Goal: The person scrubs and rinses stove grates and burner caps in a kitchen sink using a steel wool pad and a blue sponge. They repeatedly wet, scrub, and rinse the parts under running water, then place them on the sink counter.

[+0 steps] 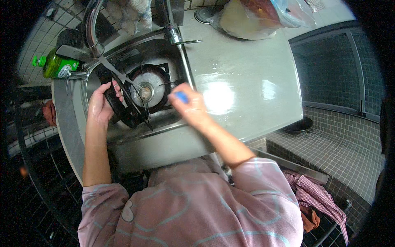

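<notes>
My left hand (102, 103) grips a black metal pan support (114, 100) from a gas stove, tilted on its edge at the left side of the steel sink (160, 123). Another round pan support (167, 92) lies on the sink bottom around the drain strainer (145, 92). Water (115, 70) runs from the curved faucet (89, 27) down towards the strainer. Over the sink's right rim, my right hand (193, 106) is closed around a small blue object (181, 97). Motion blur hides what kind of object it is.
A green dish soap bottle (60, 66) stands at the sink's back left corner. Plastic bags (250, 20) sit at the back of the pale, wet counter (243, 68). A second tap (176, 35) rises behind the sink. Checked cloth (318, 193) hangs at lower right.
</notes>
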### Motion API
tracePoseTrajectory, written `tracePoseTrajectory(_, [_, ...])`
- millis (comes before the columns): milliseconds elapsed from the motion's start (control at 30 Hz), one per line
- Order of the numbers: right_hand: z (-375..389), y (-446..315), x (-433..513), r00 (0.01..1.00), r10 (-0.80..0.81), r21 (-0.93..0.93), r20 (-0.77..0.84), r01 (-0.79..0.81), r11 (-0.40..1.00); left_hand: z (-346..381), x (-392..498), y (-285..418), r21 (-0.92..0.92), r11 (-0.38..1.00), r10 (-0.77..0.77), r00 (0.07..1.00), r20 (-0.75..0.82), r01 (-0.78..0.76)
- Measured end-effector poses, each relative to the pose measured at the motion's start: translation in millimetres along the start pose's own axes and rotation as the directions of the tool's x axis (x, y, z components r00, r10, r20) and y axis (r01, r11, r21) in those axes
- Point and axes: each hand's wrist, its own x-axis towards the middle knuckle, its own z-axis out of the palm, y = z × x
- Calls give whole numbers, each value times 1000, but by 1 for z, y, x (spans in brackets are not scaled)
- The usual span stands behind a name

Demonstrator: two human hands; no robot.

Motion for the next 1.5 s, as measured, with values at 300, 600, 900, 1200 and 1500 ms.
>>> tracePoseTrajectory(300, [-299,104,69,736,-211,-658,-643,-390,645,13,24,-5,-32,999,-23,1000,2,23])
tracePoseTrajectory(600, [-74,83,85,851,-497,-668,-172,270,694,26,36,-9,13,997,-70,997,35,70])
tracePoseTrajectory(900, [-65,54,49,844,-521,-301,-129,467,831,26,52,-2,-21,993,-117,992,42,118])
tracePoseTrajectory(1200, [-335,152,46,691,-464,-747,-554,-168,643,24,62,-7,11,986,-166,984,57,166])
tracePoseTrajectory(1500, [-6,69,-6,912,-407,-337,47,398,853,20,85,-7,-120,980,-177,967,-180,157])
